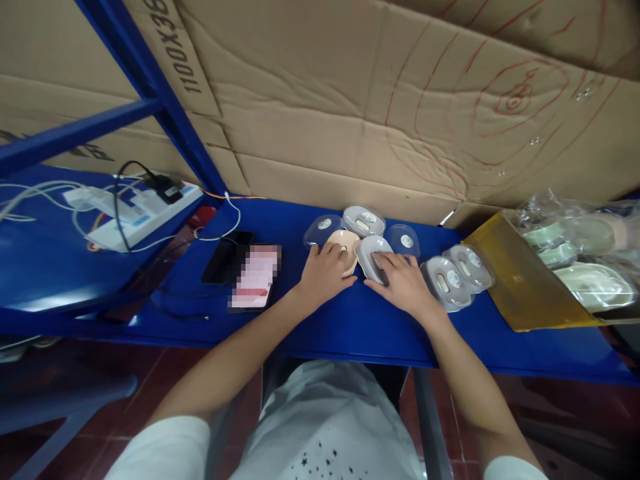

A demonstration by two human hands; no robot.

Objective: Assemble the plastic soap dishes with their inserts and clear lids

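My left hand (326, 272) lies over a peach shallow oval dish (352, 241). Its fingers are bent into the dish, and the thumb is at the near rim. In a grey dish of like shape (369, 252), right beside it, are the fingers of my right hand (404, 283), with that thumb at the near edge. The palms hide much of both dishes. Behind them sits a grey dish with a clear cover and round sticker (364, 221). Clear stickered covers lie to the left (323, 230) and right (403, 240).
Two covered grey dishes (447, 283) stand to the right, near an open carton (515, 287) of bagged dishes. On the left lie a phone (257, 277), a dark flat device (225, 257) and a power strip (145, 217) with cables. A cardboard wall (320, 120) rises behind the blue table (340, 327).
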